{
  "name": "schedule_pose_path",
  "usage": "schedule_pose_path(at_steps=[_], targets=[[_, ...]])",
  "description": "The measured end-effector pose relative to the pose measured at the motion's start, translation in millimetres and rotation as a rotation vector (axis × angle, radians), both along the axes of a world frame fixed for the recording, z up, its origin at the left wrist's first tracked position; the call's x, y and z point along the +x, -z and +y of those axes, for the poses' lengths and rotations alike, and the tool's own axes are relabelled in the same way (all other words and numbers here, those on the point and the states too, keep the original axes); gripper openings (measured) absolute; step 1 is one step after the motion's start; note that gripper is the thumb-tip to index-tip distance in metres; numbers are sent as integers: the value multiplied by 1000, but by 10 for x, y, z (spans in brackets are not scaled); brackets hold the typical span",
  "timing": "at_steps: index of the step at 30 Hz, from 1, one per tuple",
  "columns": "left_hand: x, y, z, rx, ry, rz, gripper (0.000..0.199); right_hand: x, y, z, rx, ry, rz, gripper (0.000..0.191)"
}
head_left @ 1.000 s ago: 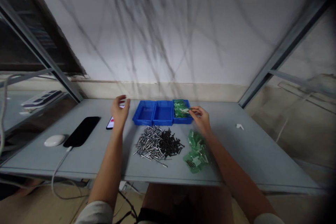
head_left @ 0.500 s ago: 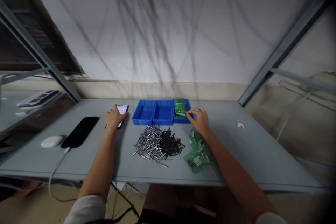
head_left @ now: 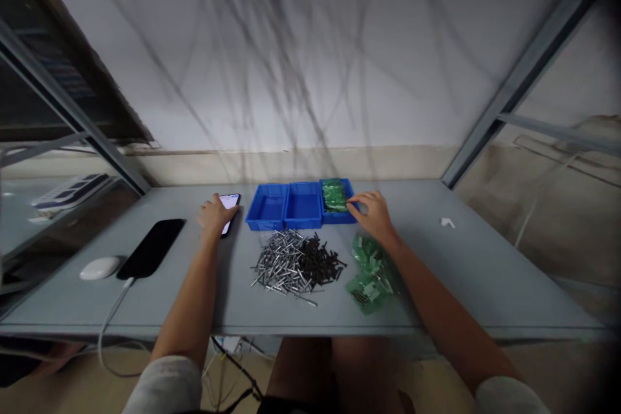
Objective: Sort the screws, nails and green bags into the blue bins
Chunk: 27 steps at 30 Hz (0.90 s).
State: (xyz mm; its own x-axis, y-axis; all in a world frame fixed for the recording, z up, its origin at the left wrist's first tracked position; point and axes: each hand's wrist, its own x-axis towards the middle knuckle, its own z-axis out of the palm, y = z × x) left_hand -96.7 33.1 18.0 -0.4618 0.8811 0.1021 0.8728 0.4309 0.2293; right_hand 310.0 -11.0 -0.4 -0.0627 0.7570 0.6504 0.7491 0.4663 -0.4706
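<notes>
Green packets (head_left: 334, 195) just beside right hand (head_left: 372, 216)

Got a grey metal bench (head_left: 485, 284) here with a white oval mouse (head_left: 99, 268), a glossy black slab (head_left: 150, 249) trailing a thin white cable (head_left: 112, 297), and one tiny white scrap (head_left: 447, 223) off right.

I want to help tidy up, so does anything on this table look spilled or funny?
Yes. The metal pins lie in a loose heap on the table, outside the blue bins, with silver ones running into black ones. A little white scrap also sits alone, off to the right.
</notes>
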Motion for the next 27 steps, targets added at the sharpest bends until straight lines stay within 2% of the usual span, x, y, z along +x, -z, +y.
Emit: schedule_pose_path(at_steps=[6, 9, 11, 14, 16, 18, 21, 27], targets=[[-62, -10, -2, -56, 50, 9, 83, -12, -159, -68, 17, -42, 18, 19], [-55, -3, -17, -50, 37, 23, 83, 10, -274, -143, -36, -92, -12, 20], [-50, -1, -35, -50, 34, 26, 83, 61, -348, -203, -160, -124, -68, 20], [-59, 2, -70, -56, 38, 30, 81, 179, -417, -278, -471, -177, -196, 20], [-70, 6, -93, -57, 42, 38, 80, 253, -423, -299, -628, -187, -289, 20], [-76, 9, -110, -52, 41, 51, 79, 298, -406, -295, -733, -194, -377, 28], [-66, 1, -125, -50, 42, 61, 76, 304, -368, -263, -841, -238, -450, 37], [-60, -18, -134, -61, 48, 63, 74, 287, -289, -202, -859, -355, -364, 26]])
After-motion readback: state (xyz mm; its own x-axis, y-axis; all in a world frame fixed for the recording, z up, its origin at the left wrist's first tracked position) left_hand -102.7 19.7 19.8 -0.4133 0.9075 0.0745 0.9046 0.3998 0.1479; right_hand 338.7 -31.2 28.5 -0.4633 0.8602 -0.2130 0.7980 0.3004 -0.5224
